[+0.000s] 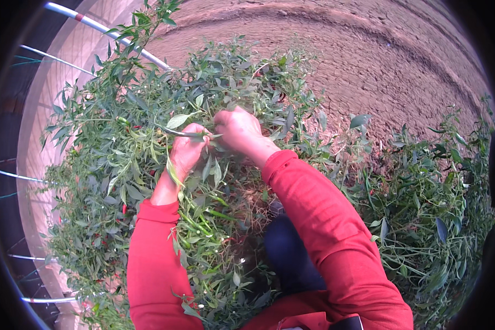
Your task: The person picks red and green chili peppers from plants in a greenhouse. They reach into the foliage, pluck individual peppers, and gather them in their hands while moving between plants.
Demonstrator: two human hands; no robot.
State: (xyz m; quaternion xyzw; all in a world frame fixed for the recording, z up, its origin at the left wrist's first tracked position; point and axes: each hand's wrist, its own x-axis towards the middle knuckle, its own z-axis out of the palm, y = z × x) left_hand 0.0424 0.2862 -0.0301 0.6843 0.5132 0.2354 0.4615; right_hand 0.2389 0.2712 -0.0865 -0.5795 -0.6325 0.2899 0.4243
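My left hand (188, 149) is among the leaves of a chili pepper plant (140, 99), its thumb and fingers pinched on a leafy chili sprig (216, 144). A long dark green piece (181, 133), a chili or a folded leaf, lies across its fingers. Close beside it on the right, my right hand (240, 128) is curled with its back towards me. Its fingertips are hidden in foliage, so what it grips does not show. Below the hands hang several slim green chilies (196, 225) and small white flowers. A red chili (124, 209) shows left of my left forearm.
More chili plants (420, 214) grow on the right. Cracked dry soil (354, 70) stretches across the top right. Metal poles (107, 31) and a pale border strip (35, 165) run along the left. My bent knee (288, 251) is beneath my right arm, beside the stems.
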